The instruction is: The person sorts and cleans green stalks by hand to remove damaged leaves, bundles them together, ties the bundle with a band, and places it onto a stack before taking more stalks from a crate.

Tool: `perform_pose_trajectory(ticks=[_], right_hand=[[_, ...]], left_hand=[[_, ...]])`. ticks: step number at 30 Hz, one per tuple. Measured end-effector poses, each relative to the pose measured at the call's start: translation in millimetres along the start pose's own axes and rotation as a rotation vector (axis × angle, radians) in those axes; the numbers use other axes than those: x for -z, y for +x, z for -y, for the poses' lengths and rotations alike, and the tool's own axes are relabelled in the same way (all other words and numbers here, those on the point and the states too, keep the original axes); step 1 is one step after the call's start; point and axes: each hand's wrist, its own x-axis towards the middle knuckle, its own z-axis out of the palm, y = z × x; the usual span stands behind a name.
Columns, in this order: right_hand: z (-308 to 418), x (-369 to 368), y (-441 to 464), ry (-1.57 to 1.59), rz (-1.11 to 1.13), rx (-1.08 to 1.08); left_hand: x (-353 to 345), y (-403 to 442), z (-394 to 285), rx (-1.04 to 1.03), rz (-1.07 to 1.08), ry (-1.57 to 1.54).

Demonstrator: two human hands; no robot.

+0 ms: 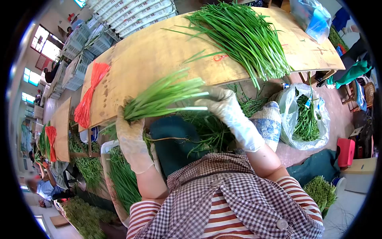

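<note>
A bunch of long green stalks [165,95] with pale ends lies across the space between my gloved hands, slightly blurred. Around its leafy part my left hand [129,125] is wrapped, beside the table's near edge. At the pale stalk ends is my right hand [221,104], its fingers bent and smeared by motion; whether they grip the ends is unclear. A large pile of green stalks [244,38] rests on the wooden table [147,51]. Close to that pile lies a small red loop [219,57].
Red ties [92,93] hang at the table's left end. Beside my right arm stands a plastic bag of greens [304,115]. A basket of greens [121,175] is at my left. White crates [135,14] are stacked behind the table. Another person [45,187] sits far left.
</note>
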Motion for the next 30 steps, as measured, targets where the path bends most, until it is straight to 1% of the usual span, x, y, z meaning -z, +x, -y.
perform_pose_trajectory(ticks=[1,3,5,6,8,11,12,13,15,16,17,19,20,21,23,24,27,28,29,30], right_hand=[[-0.3,-9.9,2.4,0.090,0.038,-0.002],[-9.4,-20.8,2.6,0.247,0.008,0.022],[-15.3,-22.5,-1.5,0.102,-0.017,0.190],[-15.5,-21.4,-2.2,-0.062,-0.028,0.319],[-15.3,-15.3,-5.3,-0.395,-0.048,0.573],[-12.7,-5.1,-23.1,-0.794,-0.070,0.521],[-20.4,-2.5,-25.4,-0.833,-0.187,0.806],[-13.8,-0.6,-25.1,-0.749,-0.174,0.918],[-4.5,9.1,-28.3,-0.794,-0.117,1.001],[-3.8,13.9,-33.9,-0.807,-0.113,0.952],[2.0,17.6,-39.2,-0.704,-0.120,0.913],[10.9,34.1,-47.5,-0.528,-0.123,0.756],[10.5,45.6,-52.3,-0.441,-0.210,0.689],[9.5,58.3,-55.9,-0.352,-0.296,0.622],[-2.4,86.4,-56.5,-0.302,-0.481,0.528],[-8.9,92.3,-57.9,-0.156,-0.628,0.275],[-42.7,115.8,-43.1,-0.616,-0.605,0.115],[-14.4,83.1,-45.4,-0.378,-0.521,-0.043],[-5.1,61.7,-43.4,-0.274,-0.365,0.010],[18.7,38.4,-45.5,-0.074,-0.213,-0.054]], left_hand=[[0.1,-1.4,2.8,0.013,0.000,-0.012],[-0.5,-6.3,7.2,-0.012,-0.023,0.023],[-1.4,-9.7,9.0,-0.035,-0.047,0.058],[-0.7,-9.3,9.5,-0.050,-0.048,0.098],[8.7,0.4,2.4,0.004,0.069,0.107],[5.7,0.0,8.6,0.061,0.241,0.093],[2.4,-3.7,14.1,0.074,0.293,0.084],[0.3,-7.2,17.8,0.066,0.302,0.092],[-3.9,-13.6,24.0,0.053,0.320,0.114],[-6.5,-14.0,26.7,0.029,0.283,0.113],[-6.2,-12.1,23.9,0.006,0.244,0.164],[-4.0,-6.6,11.3,-0.045,0.165,0.265],[-6.1,-5.5,7.2,-0.120,0.072,0.249],[-2.2,-1.0,0.0,-0.134,0.150,0.188],[3.7,1.8,-11.9,-0.160,0.304,0.067],[-0.6,-1.9,-13.0,-0.246,0.163,0.110],[10.2,1.3,-21.2,-0.200,0.457,-0.058],[-5.7,-16.9,-8.4,-0.268,0.337,-0.061],[-5.1,-11.2,-5.0,-0.143,0.555,-0.146],[-1.7,-2.6,-0.3,-0.014,0.770,-0.232]])
